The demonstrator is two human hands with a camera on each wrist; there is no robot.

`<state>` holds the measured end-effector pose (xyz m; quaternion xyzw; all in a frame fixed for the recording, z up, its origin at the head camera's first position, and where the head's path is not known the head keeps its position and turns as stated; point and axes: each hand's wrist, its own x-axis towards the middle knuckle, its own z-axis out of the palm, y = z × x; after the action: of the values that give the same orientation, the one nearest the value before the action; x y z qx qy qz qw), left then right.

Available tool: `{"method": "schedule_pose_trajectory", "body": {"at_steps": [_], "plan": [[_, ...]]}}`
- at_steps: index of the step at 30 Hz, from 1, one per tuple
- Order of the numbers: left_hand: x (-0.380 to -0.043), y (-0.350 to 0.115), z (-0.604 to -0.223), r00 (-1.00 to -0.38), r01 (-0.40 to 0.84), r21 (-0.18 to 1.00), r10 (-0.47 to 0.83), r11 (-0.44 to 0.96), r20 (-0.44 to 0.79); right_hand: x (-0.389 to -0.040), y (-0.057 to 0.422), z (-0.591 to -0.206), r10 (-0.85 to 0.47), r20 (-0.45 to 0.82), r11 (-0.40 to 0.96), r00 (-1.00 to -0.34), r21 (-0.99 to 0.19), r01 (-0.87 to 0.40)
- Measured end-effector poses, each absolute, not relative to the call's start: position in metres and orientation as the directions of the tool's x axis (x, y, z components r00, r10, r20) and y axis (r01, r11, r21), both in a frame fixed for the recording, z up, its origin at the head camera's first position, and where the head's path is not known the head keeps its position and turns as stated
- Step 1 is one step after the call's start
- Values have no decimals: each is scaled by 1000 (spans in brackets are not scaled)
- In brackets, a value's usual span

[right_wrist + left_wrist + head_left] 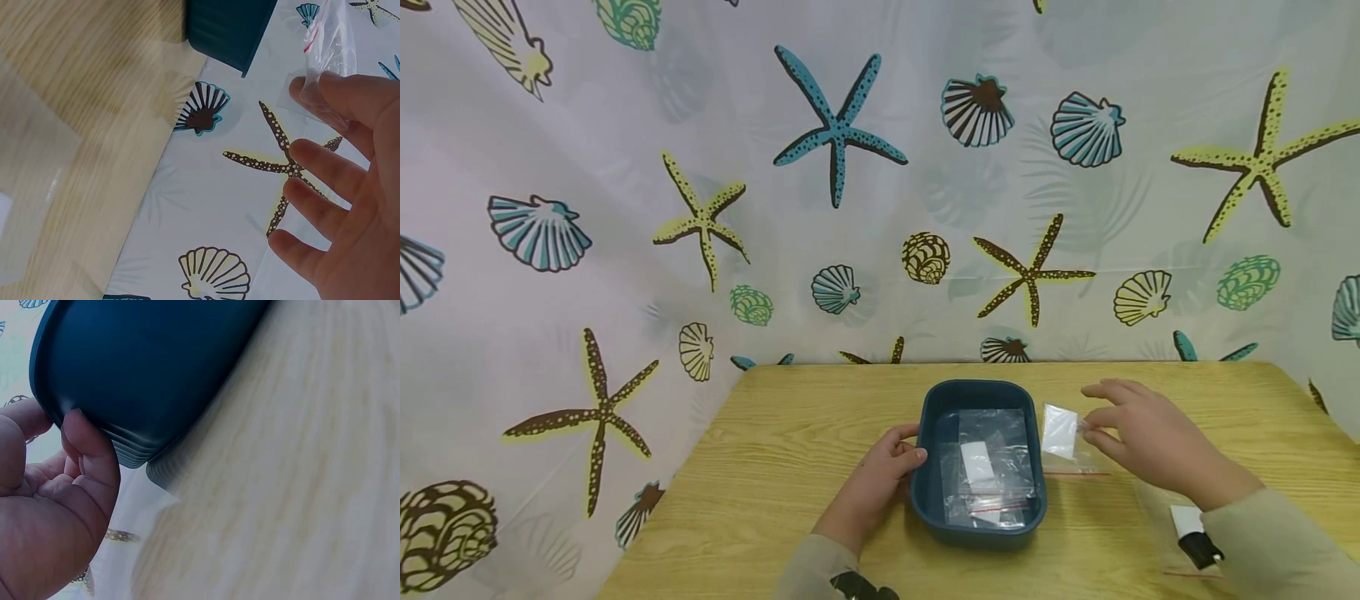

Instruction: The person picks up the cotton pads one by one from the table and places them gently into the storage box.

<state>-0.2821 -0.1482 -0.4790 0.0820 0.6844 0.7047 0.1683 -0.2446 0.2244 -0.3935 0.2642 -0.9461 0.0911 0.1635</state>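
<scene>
A dark blue rectangular bin stands on the table in the head view. My left hand grips its left side, thumb at the rim and fingers against the outer wall. Inside the bin lie several clear zip bags, with white pieces showing in them. To the right of the bin, my right hand pinches a small zip bag between thumb and index finger. A white piece shows in this bag, and its red seal line hangs lowest. The other right fingers are spread apart in the right wrist view.
Another zip bag with a white piece lies on the wooden table near my right forearm, which partly covers it. A curtain printed with starfish and shells hangs behind and beside the table.
</scene>
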Motion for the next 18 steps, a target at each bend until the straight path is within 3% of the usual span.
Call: {"method": "schedule_pose_trajectory", "body": {"at_steps": [18], "plan": [[-283,-150,-481,-924,-124,992,366,-16,-110,-257,201,-384,-486,366,829,-793,-93,-551]]}}
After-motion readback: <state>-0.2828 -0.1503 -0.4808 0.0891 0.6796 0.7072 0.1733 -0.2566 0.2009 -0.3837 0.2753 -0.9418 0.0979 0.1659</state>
